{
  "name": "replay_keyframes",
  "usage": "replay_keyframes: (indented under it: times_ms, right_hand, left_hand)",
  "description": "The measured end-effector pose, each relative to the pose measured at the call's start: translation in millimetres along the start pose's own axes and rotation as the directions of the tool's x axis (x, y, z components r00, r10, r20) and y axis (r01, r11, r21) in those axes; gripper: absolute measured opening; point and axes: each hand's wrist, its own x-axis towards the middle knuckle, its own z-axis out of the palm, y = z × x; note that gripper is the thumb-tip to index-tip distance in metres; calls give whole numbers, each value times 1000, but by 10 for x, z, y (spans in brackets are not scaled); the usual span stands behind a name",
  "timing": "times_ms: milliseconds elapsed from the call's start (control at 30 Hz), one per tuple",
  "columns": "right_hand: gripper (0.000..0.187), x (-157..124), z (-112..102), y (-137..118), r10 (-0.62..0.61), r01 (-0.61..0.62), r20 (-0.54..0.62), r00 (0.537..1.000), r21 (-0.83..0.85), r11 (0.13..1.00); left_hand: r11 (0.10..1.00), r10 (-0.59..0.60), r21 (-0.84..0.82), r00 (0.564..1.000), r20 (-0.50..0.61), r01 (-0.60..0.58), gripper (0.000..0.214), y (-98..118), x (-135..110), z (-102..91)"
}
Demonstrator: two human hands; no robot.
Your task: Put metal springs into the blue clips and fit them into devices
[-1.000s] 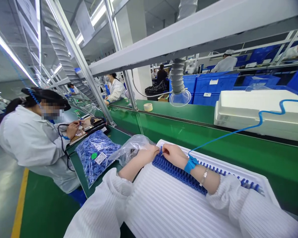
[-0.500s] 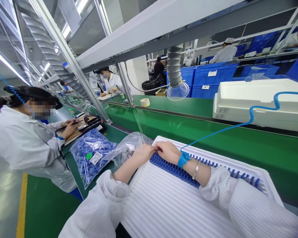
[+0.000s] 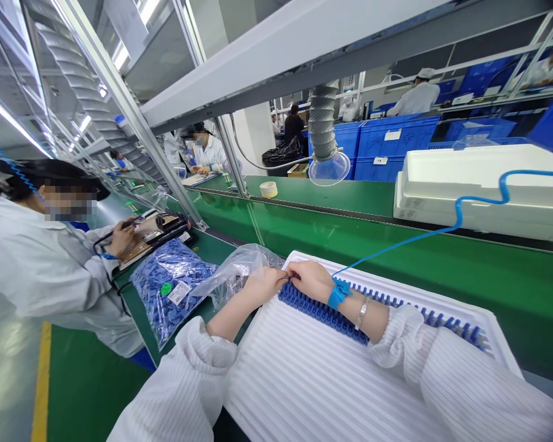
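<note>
My left hand (image 3: 268, 283) and my right hand (image 3: 309, 279) meet fingertip to fingertip over the far left end of a white ribbed tray (image 3: 304, 380). Together they pinch a small blue part (image 3: 293, 278), too small to make out further. A row of blue parts (image 3: 325, 313) stands in the tray's far grooves, running right under my right wrist. That wrist wears a blue strap (image 3: 338, 293) with a coiled blue cord (image 3: 456, 218) leading away to the right. A clear plastic bag (image 3: 233, 273) lies just left of my left hand.
A bag of blue parts (image 3: 170, 288) lies to the left on the green bench. A co-worker in white (image 3: 41, 264) works at the neighbouring station. Beyond the tray runs a green conveyor (image 3: 396, 258) with a white foam box (image 3: 479, 190), a tape roll (image 3: 268, 189) and an extraction hose (image 3: 327, 147).
The view has tilted and shifted a little. Both hands stay together at the tray's far left end, still pinching the small part.
</note>
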Motion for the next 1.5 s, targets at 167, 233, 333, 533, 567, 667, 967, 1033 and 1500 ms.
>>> replay_keyframes:
  times_ms: [167, 233, 333, 533, 567, 667, 967, 1033, 1500]
  right_hand:
    - [17, -1, -18, 1, 5, -5, -4, 1000, -13, 1000]
    - [17, -4, -24, -6, 5, -5, -1, 1000, -18, 1000]
    - [16, -6, -32, -20, -2, 2, 1, 1000, -22, 1000]
    - [17, -1, -22, -30, -1, 1, 4, 1000, -23, 1000]
    - [17, -1, -17, -30, 2, -2, 3, 1000, -22, 1000]
    - [18, -4, -5, -29, 13, -13, -2, 1000, -22, 1000]
    - [17, 0, -25, -6, 24, -24, -16, 1000, 10, 1000]
    - [16, -8, -22, -10, 27, -26, -19, 999, 32, 999]
    - [13, -32, -6, -21, 57, 43, -173, 983, 527, 849]
  left_hand:
    - [1000, 5, -30, 1000, -28, -6, 27, 2, -50, -16]
    - [999, -13, -35, 999, -41, 11, 27, 12, -65, -32]
    - [998, -45, -44, 997, -64, 42, 28, 21, -82, -50]
    - [995, -57, -84, 995, -76, 51, 30, 5, -105, -54]
    - [995, -56, -91, 996, -75, 49, 30, 2, -108, -53]
    - [993, -58, -107, 995, -78, 49, 32, -3, -113, -50]
    - [991, -67, -122, 992, -103, 55, 36, 10, -133, -46]
    - [991, -63, -123, 992, -106, 50, 36, 14, -137, -50]
    - [992, -88, -105, 972, -218, 67, 39, 102, -163, -52]
